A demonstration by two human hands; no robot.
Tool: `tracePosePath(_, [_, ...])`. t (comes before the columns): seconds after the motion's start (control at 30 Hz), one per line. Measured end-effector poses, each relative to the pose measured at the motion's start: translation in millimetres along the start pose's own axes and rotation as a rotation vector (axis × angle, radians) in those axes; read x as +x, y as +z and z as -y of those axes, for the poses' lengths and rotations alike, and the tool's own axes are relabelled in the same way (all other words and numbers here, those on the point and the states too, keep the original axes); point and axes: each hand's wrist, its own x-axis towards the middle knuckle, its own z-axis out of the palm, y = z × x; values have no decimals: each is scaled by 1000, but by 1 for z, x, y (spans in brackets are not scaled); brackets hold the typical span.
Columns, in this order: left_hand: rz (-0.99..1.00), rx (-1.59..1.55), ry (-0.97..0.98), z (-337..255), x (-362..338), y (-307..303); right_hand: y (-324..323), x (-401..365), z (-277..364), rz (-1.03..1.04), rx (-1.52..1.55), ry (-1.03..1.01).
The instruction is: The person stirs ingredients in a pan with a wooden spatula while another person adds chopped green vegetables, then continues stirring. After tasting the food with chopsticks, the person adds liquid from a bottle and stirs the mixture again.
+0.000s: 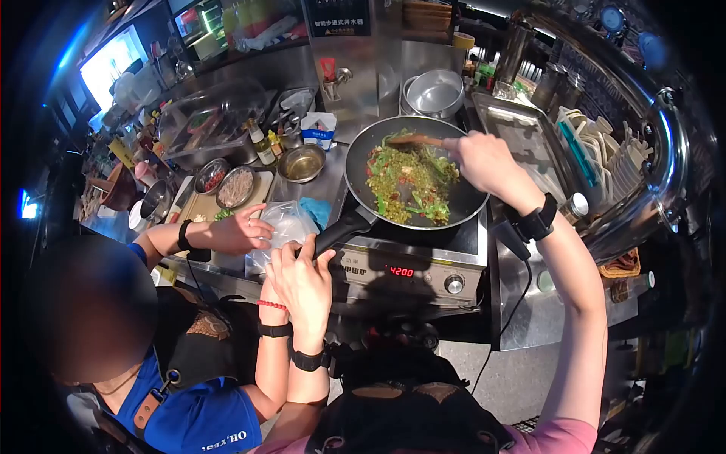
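My right hand [485, 168] is closed around the handle of a wooden spatula [417, 140], whose blade is in the food. A black frying pan [363, 144] sits on the induction cooker [469, 280]; chopped green vegetables with red bits [412, 185] lie across its bottom. At the front left, my left hand [302, 280] grips the end of the pan's black handle [344, 229]. Right beside it, a co-worker's hand [242, 229] is at a clear plastic bag [287, 225]. The co-worker's other arm, with a red bracelet [272, 305], runs behind my left wrist, its hand mostly hidden.
Left of the pan stand a metal bowl of liquid [302, 163], small bowls of ingredients [236, 187] and sauce bottles [261, 144]. Metal pots [433, 92] are behind the pan. To the right are a metal tray [522, 129], a dish rack [601, 147] and a black cable [522, 299].
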Motion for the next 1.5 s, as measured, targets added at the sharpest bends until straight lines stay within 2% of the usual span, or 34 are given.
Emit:
tracePosePath(0.1, [8, 9, -3, 1, -2, 1, -24, -24, -3, 125, -7, -30])
tracePosePath(0.17, [-10, 12, 10, 1, -2, 1, -65, -39, -21, 43, -13, -90])
tracePosePath(0.3, [18, 22, -19, -4, 3, -7, -146, -58, -26, 196, -41, -12])
tracePosePath(0.4, [50, 35, -46, -8, 2, -10, -118, -60, -26, 59, -84, -100])
tracePosePath(0.43, [60, 43, -48, -9, 2, -10, -103, -50, -20, 106, -86, -43])
tracePosePath(0.6, [26, -1, -13, -2, -2, 0, -51, -33, -23, -66, 42, 105])
tracePosePath(0.7, [-23, 17, -19, -6, -5, 3, -16, -18, -17, -101, 46, 86])
tracePosePath(0.77, [-52, 28, -8, -7, -4, 2, -2, -15, -2, -48, 154, 1])
tracePosePath(0.83, [-33, 15, -29, -7, -4, 2, -14, -28, 10, 126, 186, -88])
tracePosePath(0.93, [-8, 2, -68, -9, -4, 2, -66, -53, 8, 102, 112, -153])
tracePosePath(0.97, [-6, 3, -79, -10, -4, 0, -92, -60, 9, 137, 97, -88])
tracePosePath(1.0, [-5, 5, -91, -11, -4, 0, -114, -70, 7, 102, 77, -106])
tracePosePath(1.03, [-12, 4, -88, -11, -5, 1, -133, -71, 11, 210, 99, -12])
tracePosePath(1.1, [-25, 3, -78, -10, -5, 2, -140, -69, 7, 309, 127, -40])
tracePosePath(1.2, [-42, -6, -38, -7, -6, 4, -89, -50, 4, 134, 150, -83])
tracePosePath(1.3, [-41, 13, -38, -7, -7, 5, -68, -29, 5, 14, 186, 20])
tracePosePath(1.37, [-33, 2, -47, -8, -5, 4, -54, -17, 4, -31, 214, 17])
tracePosePath(1.5, [-35, 9, -31, -8, -4, 2, -14, -1, 7, 51, 283, -85])
